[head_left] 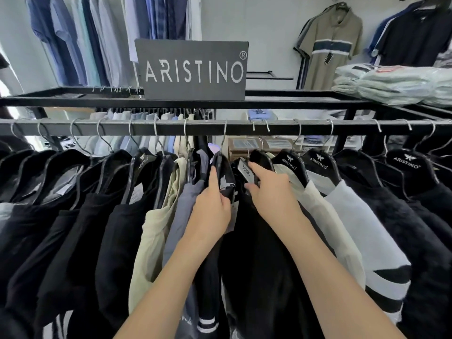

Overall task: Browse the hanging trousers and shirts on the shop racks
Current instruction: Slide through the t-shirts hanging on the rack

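A row of shirts hangs on black hangers from a grey rail [281, 128]: mostly black ones, with a beige shirt [156, 231], a grey-blue one [183, 211] and a white one [347, 211] among them. My left hand [212, 206] grips the shoulder of a black hanger [220, 165] at the middle of the rail, thumb up along it. Just to its right, my right hand [269, 189] reaches into the gap, its fingers curled on the neck of a black shirt [259, 253] beside a label [245, 168].
A dark brand sign [193, 69] stands on the black shelf frame [73, 100] above the rail. Folded shirts in plastic [391, 86] lie on the shelf at right. More shirts hang on the back wall: blue ones [85, 37] at left, an olive polo [327, 45] at right.
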{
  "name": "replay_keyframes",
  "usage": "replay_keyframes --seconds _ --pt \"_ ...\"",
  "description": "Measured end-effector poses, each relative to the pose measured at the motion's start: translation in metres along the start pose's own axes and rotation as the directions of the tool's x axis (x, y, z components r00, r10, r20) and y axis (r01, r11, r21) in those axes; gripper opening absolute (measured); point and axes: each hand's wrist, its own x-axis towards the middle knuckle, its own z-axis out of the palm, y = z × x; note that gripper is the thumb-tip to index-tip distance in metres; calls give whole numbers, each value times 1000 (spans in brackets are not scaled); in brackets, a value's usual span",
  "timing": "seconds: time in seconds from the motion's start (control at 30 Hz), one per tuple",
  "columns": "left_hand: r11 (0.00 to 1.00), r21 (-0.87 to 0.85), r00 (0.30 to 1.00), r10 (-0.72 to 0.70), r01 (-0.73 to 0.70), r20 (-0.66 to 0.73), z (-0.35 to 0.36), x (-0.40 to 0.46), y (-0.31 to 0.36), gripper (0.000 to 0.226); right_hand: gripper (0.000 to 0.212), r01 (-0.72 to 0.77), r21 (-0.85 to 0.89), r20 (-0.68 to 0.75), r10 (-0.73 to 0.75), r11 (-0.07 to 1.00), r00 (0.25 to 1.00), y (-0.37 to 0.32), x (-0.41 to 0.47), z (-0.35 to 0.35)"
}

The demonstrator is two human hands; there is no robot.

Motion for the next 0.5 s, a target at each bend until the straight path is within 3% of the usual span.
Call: replay_keyframes --seconds 0.23,0.3,0.4,0.43,0.5 --pt "995 96 998 -43 39 34 4 3 -2 70 50 19 -2 196 -19 1000 981 6 8 -21" --pt "979 199 998 -40 51 -57 8 -1 0 70 49 29 -12 257 -25 1000 966 10 9 -28" --pt "969 229 933 169 -98 -317 20 -11 18 49 29 -1 45 46 -1 999 999 20 16 -39" --pt "973 186 925 192 -136 -327 26 -13 26 43 19 -18 -6 -32 18 1000 999 23 18 -43" --pt "996 27 968 86 -82 -236 40 -15 42 51 31 -48 -100 -36 44 994 998 29 19 -48"
